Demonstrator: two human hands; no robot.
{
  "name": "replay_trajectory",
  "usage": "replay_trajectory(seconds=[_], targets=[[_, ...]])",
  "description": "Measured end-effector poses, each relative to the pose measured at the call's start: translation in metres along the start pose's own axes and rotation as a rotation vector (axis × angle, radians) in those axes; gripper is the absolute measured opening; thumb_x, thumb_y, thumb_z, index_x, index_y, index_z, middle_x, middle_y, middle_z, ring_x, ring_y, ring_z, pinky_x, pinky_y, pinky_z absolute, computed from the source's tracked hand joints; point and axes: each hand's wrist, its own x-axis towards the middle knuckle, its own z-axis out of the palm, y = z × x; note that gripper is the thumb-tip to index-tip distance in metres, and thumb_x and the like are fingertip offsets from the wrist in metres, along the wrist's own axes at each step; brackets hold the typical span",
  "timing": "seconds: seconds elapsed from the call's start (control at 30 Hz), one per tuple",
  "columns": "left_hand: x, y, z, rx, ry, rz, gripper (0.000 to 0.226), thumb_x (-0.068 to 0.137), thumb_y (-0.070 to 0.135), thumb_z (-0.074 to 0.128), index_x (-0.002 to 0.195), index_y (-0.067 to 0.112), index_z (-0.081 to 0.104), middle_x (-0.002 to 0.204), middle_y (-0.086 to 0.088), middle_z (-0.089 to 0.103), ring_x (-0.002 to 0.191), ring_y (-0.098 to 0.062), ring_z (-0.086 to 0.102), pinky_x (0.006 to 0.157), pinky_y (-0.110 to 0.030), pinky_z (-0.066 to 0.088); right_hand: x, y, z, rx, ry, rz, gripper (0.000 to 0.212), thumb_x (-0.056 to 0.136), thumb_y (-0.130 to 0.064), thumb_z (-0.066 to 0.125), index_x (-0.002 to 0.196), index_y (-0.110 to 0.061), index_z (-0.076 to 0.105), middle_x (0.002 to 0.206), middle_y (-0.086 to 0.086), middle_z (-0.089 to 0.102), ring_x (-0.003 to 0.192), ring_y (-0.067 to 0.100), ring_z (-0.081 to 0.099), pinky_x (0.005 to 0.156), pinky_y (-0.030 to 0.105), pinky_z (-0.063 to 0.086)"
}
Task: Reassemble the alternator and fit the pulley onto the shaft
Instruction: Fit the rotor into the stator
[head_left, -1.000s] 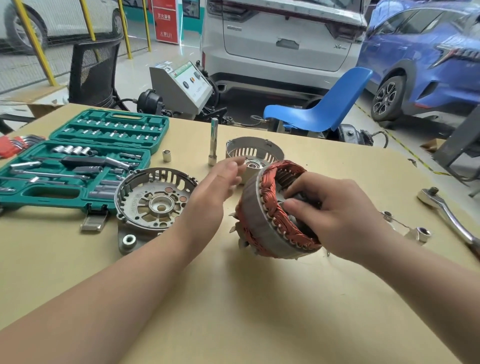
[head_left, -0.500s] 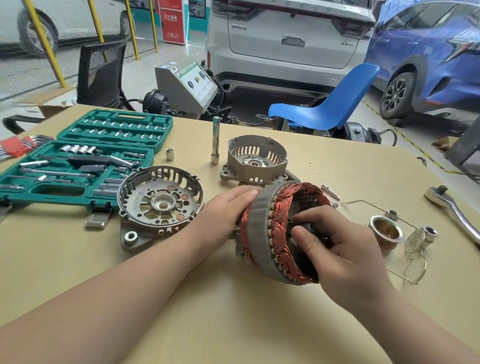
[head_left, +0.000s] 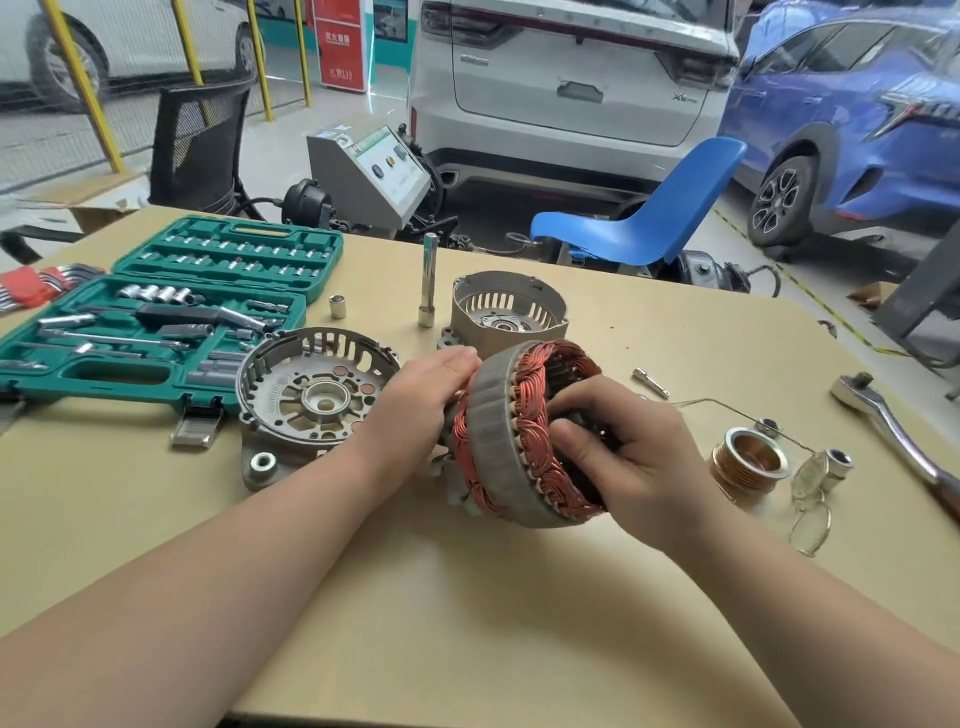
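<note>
Near the table's (head_left: 467, 623) middle, both hands hold the stator (head_left: 511, 441) tilted on edge: left hand (head_left: 423, 402) cupping its far side, right hand (head_left: 631, 460) curled into the windings. The pulley (head_left: 748, 460) sits toward the right edge.

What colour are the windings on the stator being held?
Copper-red, woven in loops around the grey stator; seen in the head view, the only one.
</note>
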Motion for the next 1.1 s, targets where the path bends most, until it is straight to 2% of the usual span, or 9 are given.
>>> replay_trajectory(seconds=[0.1,0.2,0.3,0.37,0.43,0.53,0.63,0.9,1.1], targets=[[-0.001,0.0,-0.003,0.021,0.057,-0.009,0.034,0.114,0.03,0.048,0.129,0.015,0.074,0.127,0.002,0.075,0.128,-0.015,0.064,0.12,-0.045,0.042,0.012,-0.004,-0.001,-0.038,-0.068,-0.011,0.013,0.094,-0.021,0.068,0.101,-0.012,0.074,0.096,-0.004,0.066,0.095,0.018,0.062,0.084,0.036,0.048],[-0.002,0.002,-0.005,0.104,0.025,0.009,0.033,0.115,0.026,0.046,0.116,0.014,0.076,0.111,0.002,0.077,0.112,-0.013,0.069,0.107,-0.035,0.05,0.003,-0.015,-0.001,-0.075,0.073,-0.042,0.021,0.094,-0.032,0.069,0.108,-0.018,0.075,0.115,-0.004,0.063,0.117,0.022,0.057,0.098,0.042,0.047],[0.001,0.003,-0.006,0.237,-0.038,0.069,0.031,0.114,0.018,0.046,0.112,0.013,0.076,0.107,0.002,0.076,0.102,-0.008,0.068,0.089,-0.02,0.051,-0.005,-0.036,0.002,-0.068,0.137,0.073,0.064,0.079,-0.064,0.072,0.139,-0.047,0.055,0.153,-0.007,0.039,0.147,0.018,0.038,0.115,0.03,0.037],[0.003,0.004,-0.006,0.291,-0.059,0.088,0.03,0.113,0.017,0.046,0.112,0.014,0.076,0.105,0.005,0.074,0.098,-0.003,0.067,0.083,-0.016,0.049,0.002,-0.048,0.003,-0.056,-0.062,0.238,0.101,0.06,-0.089,0.072,0.149,-0.069,0.029,0.168,-0.02,0.013,0.157,0.008,0.021,0.119,0.032,0.029],[0.004,0.003,-0.005,0.277,-0.077,0.078,0.03,0.113,0.019,0.045,0.109,0.015,0.075,0.102,0.004,0.073,0.097,-0.008,0.067,0.083,-0.022,0.052,0.012,-0.052,0.0,-0.036,-0.213,0.31,0.115,0.049,-0.091,0.077,0.145,-0.08,0.015,0.17,-0.027,0.004,0.155,0.001,0.02,0.121,0.037,0.029],[0.004,0.0,-0.007,0.215,-0.075,0.041,0.028,0.11,0.024,0.047,0.099,0.022,0.073,0.098,0.002,0.073,0.095,-0.015,0.069,0.083,-0.032,0.053,0.025,-0.053,-0.012,0.053,-0.314,0.312,0.11,0.05,-0.072,0.089,0.14,-0.08,0.026,0.157,-0.026,0.033,0.138,-0.01,0.044,0.114,0.035,0.045],[0.008,-0.001,-0.01,0.208,-0.087,0.049,0.027,0.104,0.025,0.048,0.099,0.026,0.074,0.098,0.01,0.073,0.092,-0.005,0.067,0.079,-0.021,0.051,0.03,-0.052,-0.015,0.048,-0.321,0.282,0.099,0.05,-0.064,0.09,0.135,-0.072,0.04,0.137,-0.026,0.048,0.123,-0.007,0.057,0.103,0.032,0.055],[0.008,-0.005,-0.017,0.378,-0.105,0.143,0.037,0.103,0.026,0.041,0.115,0.022,0.076,0.106,0.04,0.067,0.097,0.021,0.058,0.081,0.0,0.04,0.029,-0.05,-0.014,0.048,-0.298,0.219,0.096,0.052,-0.061,0.089,0.137,-0.064,0.045,0.134,-0.027,0.048,0.125,-0.002,0.056,0.099,0.025,0.053],[0.002,0.0,-0.017,0.429,-0.086,0.114,0.033,0.111,0.015,0.044,0.122,0.018,0.075,0.108,0.02,0.074,0.092,0.006,0.062,0.078,-0.007,0.044,0.034,-0.049,-0.017,0.092,-0.34,0.246,0.094,0.053,-0.054,0.091,0.135,-0.064,0.046,0.132,-0.027,0.049,0.123,-0.003,0.057,0.097,0.031,0.058]])
